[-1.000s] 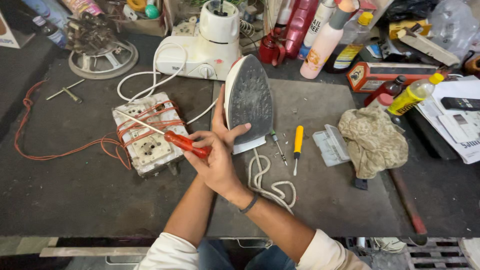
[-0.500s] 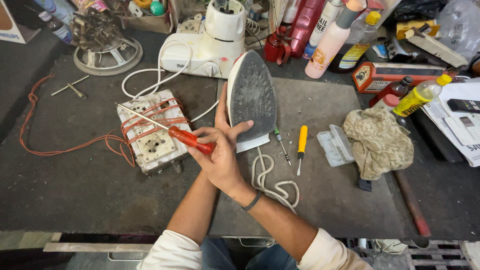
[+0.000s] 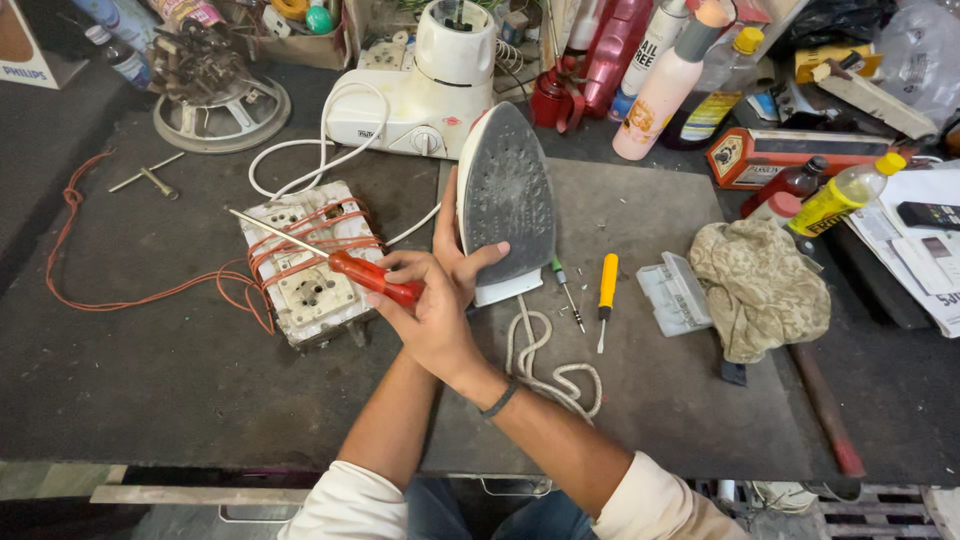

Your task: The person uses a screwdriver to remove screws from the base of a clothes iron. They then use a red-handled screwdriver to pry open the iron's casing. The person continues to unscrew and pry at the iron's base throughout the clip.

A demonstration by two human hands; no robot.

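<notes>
The right hand (image 3: 445, 300) had its grip spread wide against the iron (image 3: 505, 195), thumb on the near edge of the soleplate and index finger stretched up along its left rim, propping the iron upright on its heel at the middle of the desk (image 3: 150, 400). The soleplate was a pointed grey metal face, dulled, pitted with small steam holes. The left hand (image 3: 405, 275) lay just beside and partly under the right; its grip was curled tight round the translucent red handle of a screwdriver (image 3: 335, 258), whose thin steel shaft ran away to the far left over a white switchboard (image 3: 305, 265) bound with orange wire. A pale twisted cord (image 3: 545, 365) looped on the dark mat near the iron's heel. To the right lay a small green-handled screwdriver (image 3: 568, 295), a yellow-handled screwdriver (image 3: 606, 295), a ribbed white plastic cover (image 3: 675, 293) and a crumpled beige rag (image 3: 760, 285). A white mixer base (image 3: 425, 85) stood far behind the iron.
</notes>
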